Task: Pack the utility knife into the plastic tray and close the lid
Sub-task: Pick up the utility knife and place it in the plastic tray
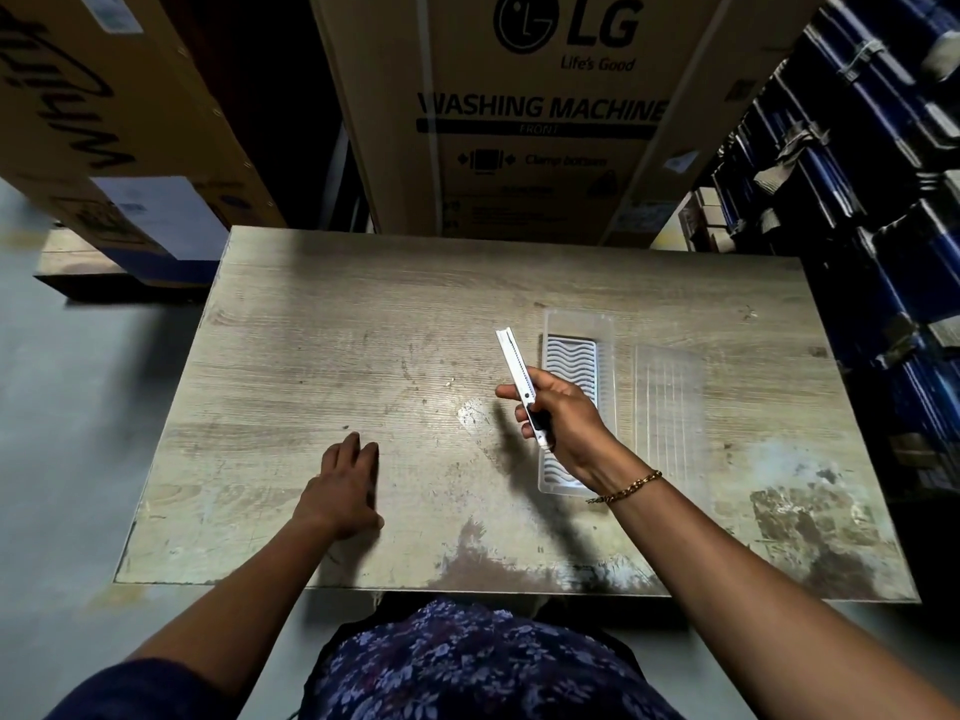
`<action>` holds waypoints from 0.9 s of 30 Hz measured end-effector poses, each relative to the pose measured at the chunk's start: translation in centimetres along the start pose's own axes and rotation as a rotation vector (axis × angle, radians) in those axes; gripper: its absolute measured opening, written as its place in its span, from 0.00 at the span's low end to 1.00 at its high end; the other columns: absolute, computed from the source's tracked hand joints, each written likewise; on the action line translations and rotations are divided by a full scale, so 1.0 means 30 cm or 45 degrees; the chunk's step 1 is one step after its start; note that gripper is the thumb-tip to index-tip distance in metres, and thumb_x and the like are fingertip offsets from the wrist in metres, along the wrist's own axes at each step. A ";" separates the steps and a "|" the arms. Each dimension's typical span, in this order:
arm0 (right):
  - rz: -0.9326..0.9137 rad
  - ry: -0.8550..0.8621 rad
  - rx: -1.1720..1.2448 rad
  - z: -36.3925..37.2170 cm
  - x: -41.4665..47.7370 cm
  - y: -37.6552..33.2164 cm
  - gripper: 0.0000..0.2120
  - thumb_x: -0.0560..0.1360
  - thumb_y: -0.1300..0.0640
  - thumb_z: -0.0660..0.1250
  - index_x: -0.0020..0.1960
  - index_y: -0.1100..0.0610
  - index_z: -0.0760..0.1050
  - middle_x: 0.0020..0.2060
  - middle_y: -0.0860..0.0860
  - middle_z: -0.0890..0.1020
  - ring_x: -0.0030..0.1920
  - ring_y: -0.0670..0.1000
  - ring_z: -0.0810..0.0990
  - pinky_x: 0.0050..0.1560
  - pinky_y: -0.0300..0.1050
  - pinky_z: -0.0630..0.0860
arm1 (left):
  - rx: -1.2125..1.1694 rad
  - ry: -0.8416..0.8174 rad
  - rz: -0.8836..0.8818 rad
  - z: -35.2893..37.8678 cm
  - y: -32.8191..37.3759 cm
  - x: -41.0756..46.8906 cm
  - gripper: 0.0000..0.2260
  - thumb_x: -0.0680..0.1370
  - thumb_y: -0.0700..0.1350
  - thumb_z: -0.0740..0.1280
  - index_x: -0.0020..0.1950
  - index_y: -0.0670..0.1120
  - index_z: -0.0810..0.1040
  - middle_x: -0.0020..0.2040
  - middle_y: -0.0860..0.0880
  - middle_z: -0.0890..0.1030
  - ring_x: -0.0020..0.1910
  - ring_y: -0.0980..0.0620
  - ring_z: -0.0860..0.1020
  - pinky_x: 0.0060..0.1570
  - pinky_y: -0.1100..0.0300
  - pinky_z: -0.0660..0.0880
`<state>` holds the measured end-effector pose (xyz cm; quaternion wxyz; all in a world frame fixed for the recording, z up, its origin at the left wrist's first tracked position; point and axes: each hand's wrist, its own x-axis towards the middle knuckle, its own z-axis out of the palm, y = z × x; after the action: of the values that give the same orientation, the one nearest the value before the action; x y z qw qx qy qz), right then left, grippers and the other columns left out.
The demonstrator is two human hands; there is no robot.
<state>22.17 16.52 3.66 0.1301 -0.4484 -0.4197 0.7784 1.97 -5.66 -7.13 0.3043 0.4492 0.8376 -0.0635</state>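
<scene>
My right hand [561, 418] grips a white utility knife [514, 363] by its lower end, the tip pointing up and away, held above the table just left of the tray. The clear plastic tray [577, 324] lies on the right half of the table, with a white wavy insert inside; my wrist covers its near part. The clear lid [670, 407] lies flat beside the tray, on its right, apart from it. My left hand [345, 485] rests palm down on the table at the near left, fingers together, holding nothing.
The worn wooden table [363, 330] has bare room on its left and far side. A large cardboard washing machine box [519, 122] stands behind it, another box [104, 122] at the far left, and dark blue crates [857, 174] stack up on the right.
</scene>
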 end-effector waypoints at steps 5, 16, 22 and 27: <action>0.005 0.001 -0.009 0.001 -0.008 -0.001 0.25 0.75 0.73 0.51 0.66 0.60 0.75 0.51 0.57 0.85 0.30 0.46 0.75 0.29 0.38 0.70 | -0.006 0.001 -0.002 -0.001 0.001 -0.002 0.52 0.64 0.55 0.78 0.79 0.48 0.51 0.80 0.44 0.47 0.78 0.41 0.48 0.65 0.43 0.73; -0.674 0.448 -1.593 -0.149 -0.060 0.029 0.32 0.79 0.65 0.56 0.81 0.56 0.53 0.64 0.55 0.76 0.55 0.57 0.75 0.46 0.46 0.74 | 0.001 -0.002 -0.004 -0.002 0.002 -0.007 0.52 0.65 0.55 0.78 0.79 0.47 0.50 0.81 0.44 0.47 0.78 0.41 0.48 0.64 0.43 0.73; -0.348 0.479 -1.909 -0.265 -0.076 0.067 0.31 0.78 0.65 0.55 0.80 0.59 0.54 0.65 0.58 0.76 0.61 0.59 0.75 0.51 0.49 0.75 | 0.015 0.001 -0.002 -0.003 0.007 -0.009 0.52 0.65 0.55 0.78 0.79 0.47 0.50 0.81 0.44 0.47 0.78 0.41 0.49 0.65 0.43 0.73; 0.104 0.332 0.096 -0.273 -0.073 0.040 0.25 0.74 0.74 0.50 0.67 0.65 0.74 0.58 0.60 0.82 0.35 0.48 0.77 0.26 0.36 0.72 | 0.014 -0.013 -0.011 -0.005 0.010 -0.010 0.52 0.64 0.55 0.78 0.79 0.47 0.51 0.81 0.43 0.48 0.78 0.41 0.49 0.65 0.42 0.73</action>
<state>30.24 18.91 2.01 0.1685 -0.5572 -0.3510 0.7334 2.25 -5.64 -6.80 0.3058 0.4469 0.8376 -0.0719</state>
